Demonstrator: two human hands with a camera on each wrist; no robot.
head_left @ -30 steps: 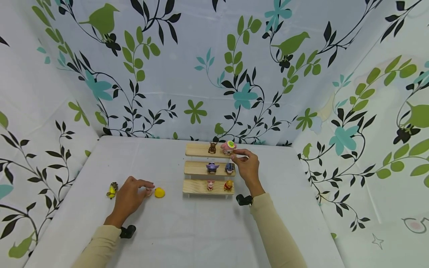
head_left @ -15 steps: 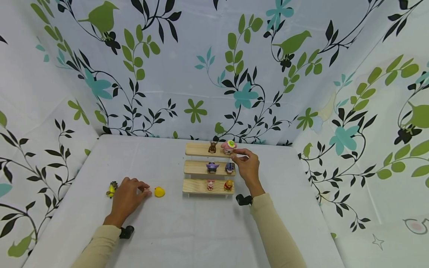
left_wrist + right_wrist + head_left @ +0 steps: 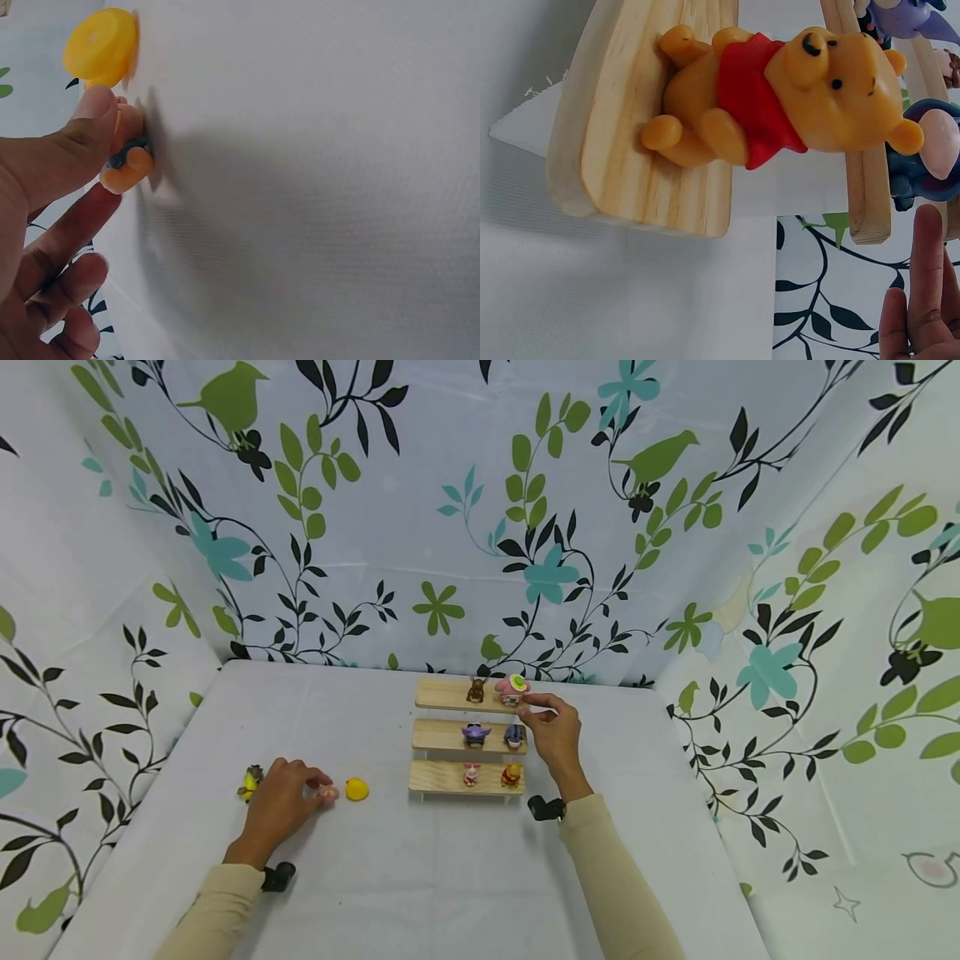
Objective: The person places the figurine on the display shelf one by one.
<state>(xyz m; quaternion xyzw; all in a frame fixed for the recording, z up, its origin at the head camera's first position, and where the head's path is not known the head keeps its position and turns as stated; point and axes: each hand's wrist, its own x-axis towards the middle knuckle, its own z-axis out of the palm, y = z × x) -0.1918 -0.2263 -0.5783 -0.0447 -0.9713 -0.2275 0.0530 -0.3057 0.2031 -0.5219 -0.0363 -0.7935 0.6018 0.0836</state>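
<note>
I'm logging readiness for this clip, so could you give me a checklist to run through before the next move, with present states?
1. Left hand has the peach figure: ok, pinched between thumb and finger.
2. Peach figure lifted off the table: cannot tell.
3. Right hand away from the pink figure: not ok, fingertips are right at it; whether they grip it is unclear.
4. Bare wood on the top shelf: ok, at its left end.
5. Straight way from the peach figure to the shelves unobstructed: not ok, the yellow object lies between.
6. Bear in red upright on the lowest shelf: ok.
</note>
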